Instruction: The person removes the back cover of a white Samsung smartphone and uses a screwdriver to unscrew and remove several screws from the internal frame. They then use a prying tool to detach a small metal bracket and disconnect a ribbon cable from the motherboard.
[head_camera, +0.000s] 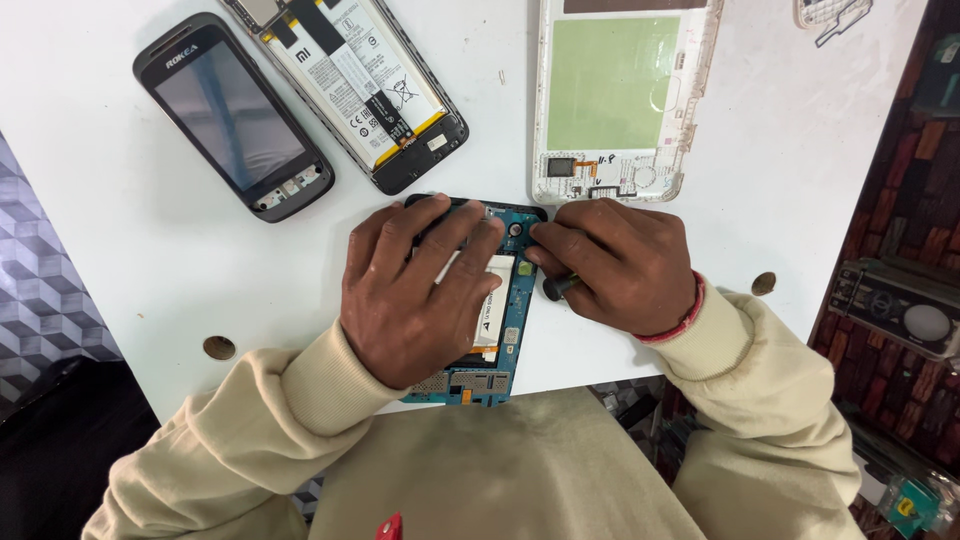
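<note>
Your left hand presses flat on the opened blue phone at the table edge. Right of it, your right hand pinches a small dark screwdriver beside the phone's top corner. The back is already off; boards remain. Your hands hide the tip and most screws.

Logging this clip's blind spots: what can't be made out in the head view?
- Opened blue phone: middle hidden under the left hand.
- Dark tool: tip hidden by the right hand fingers.
- White phone shell: top cut off by the frame edge.
- Red object: cut off at the bottom edge.
</note>
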